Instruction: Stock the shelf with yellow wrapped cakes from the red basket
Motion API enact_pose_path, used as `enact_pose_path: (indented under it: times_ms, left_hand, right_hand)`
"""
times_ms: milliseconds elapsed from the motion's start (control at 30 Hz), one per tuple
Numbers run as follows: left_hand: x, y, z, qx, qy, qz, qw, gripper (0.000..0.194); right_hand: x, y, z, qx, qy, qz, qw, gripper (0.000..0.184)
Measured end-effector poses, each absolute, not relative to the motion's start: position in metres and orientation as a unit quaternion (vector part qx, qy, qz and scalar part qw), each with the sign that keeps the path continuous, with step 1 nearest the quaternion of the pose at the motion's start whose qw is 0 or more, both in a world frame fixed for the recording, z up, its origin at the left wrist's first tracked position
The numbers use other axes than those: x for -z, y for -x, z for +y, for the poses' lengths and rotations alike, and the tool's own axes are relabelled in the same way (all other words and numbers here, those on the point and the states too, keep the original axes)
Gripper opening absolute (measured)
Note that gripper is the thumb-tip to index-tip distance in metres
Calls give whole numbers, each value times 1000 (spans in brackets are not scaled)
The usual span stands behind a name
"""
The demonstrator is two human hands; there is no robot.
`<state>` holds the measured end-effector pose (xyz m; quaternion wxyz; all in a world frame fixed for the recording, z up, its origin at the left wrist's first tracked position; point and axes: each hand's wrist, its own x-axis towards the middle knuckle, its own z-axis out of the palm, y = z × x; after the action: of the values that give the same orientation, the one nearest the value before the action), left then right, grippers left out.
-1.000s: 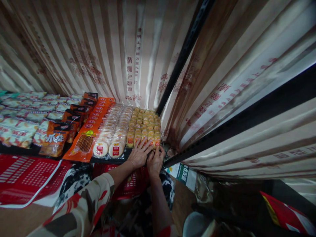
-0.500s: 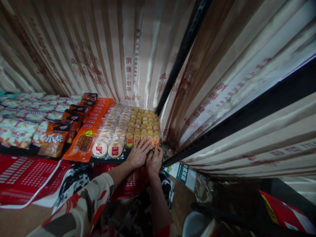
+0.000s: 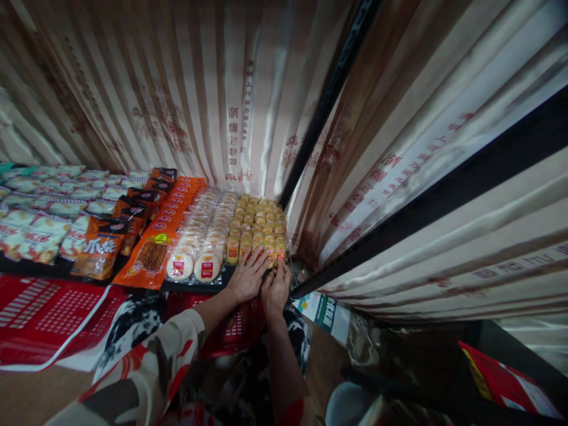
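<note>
Small yellow wrapped snack packs (image 3: 257,220) stand in tight rows at the right end of a dark shelf (image 3: 190,287). My left hand (image 3: 248,277) lies with fingers stretched over the front of these rows. Beside it, my right hand (image 3: 276,290) has its fingers bent and pressed together on the front pack at the right corner. Fingers partly cover the front packs. Left of them are two rows of round white crackers (image 3: 207,266) in clear wrap, then flat orange packets (image 3: 151,254) with brown sticks showing.
Brown-and-orange bags (image 3: 98,251) and pale snack bags (image 3: 33,234) fill the shelf's left. Red baskets (image 3: 53,319) sit below. Black posts (image 3: 326,106) and pleated printed curtains (image 3: 190,89) rise behind and right. A green-labelled plastic bag (image 3: 331,313) and red package (image 3: 506,378) lie lower right.
Both hands stay at the front of the yellow packs, with my right hand shifted very slightly. The view has tilted a little; the shelf goods have not visibly moved.
</note>
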<state>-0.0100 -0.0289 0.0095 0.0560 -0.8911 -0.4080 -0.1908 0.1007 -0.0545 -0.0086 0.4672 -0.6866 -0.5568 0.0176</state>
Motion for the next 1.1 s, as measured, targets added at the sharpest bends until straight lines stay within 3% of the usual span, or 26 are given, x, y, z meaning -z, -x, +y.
enact_pose_path:
  times_ms: [267,600,1100]
  left_hand:
    - [-10,13,-32,207,874,-433,72,56]
    - [-22,13,-8,244,836,-486,74,59]
    - [-18,10,1,260,833,-482,75,59]
  right_hand:
    - [-3,-107,-49,2,618,-618,486,44]
    - [-32,-108,15,42,705,-631,321,48]
    - [-30,-111,31,58,703,-632,321,50]
